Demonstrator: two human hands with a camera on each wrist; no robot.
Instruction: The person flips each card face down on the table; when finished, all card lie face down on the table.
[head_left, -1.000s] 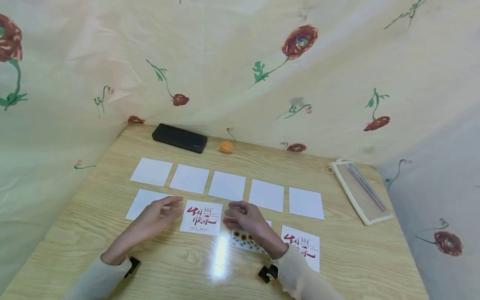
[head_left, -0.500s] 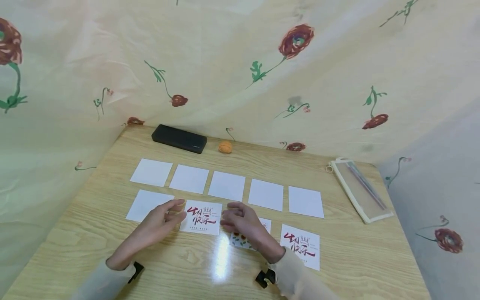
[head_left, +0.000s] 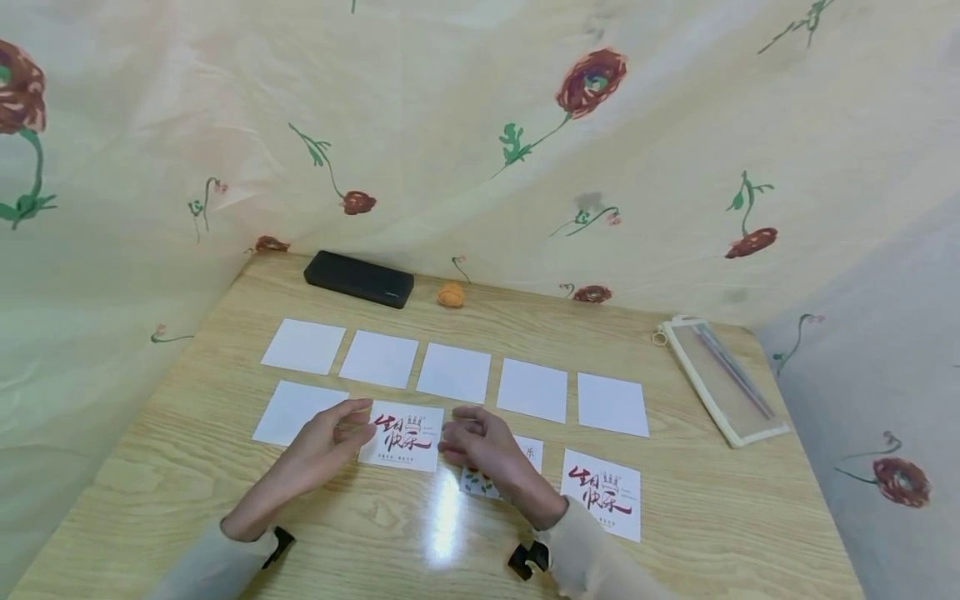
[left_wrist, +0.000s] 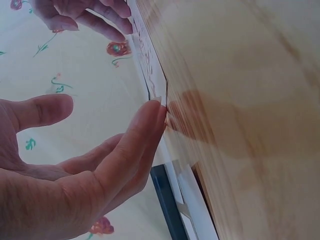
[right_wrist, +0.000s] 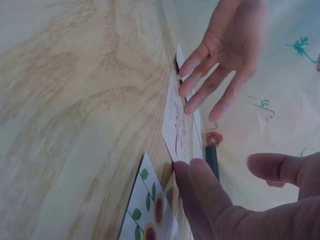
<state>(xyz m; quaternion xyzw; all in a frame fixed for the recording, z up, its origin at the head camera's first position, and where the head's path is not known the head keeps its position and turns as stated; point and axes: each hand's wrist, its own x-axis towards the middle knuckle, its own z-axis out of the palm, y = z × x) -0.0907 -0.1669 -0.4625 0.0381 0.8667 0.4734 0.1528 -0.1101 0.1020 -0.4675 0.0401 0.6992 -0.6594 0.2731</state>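
Note:
A square white card (head_left: 401,442) printed with red Chinese characters and a small cake lies flat in the front row. At its left edge is my left hand (head_left: 326,442), fingers extended and the thumb held apart. My right hand (head_left: 491,454) stands at the opposite edge, its fingertips right by the card's side in the right wrist view. Beneath that hand, partly hidden, lies a sunflower card (right_wrist: 150,210). Another red-lettered card (head_left: 600,497) is farther right. A blank white card (head_left: 292,408) sits left of my left hand.
Behind runs a row of several blank white cards (head_left: 453,372). Along the table's back are a black case (head_left: 358,279) and a small orange ball-like object (head_left: 451,295). A clear zip pouch (head_left: 723,383) with pencil-like sticks lies at the right. Floral cloth hangs around the table.
Both hands have drifted slightly inward to the edges of the middle printed card. More of the sunflower card's right side shows beside the right hand. The cards look unmoved.

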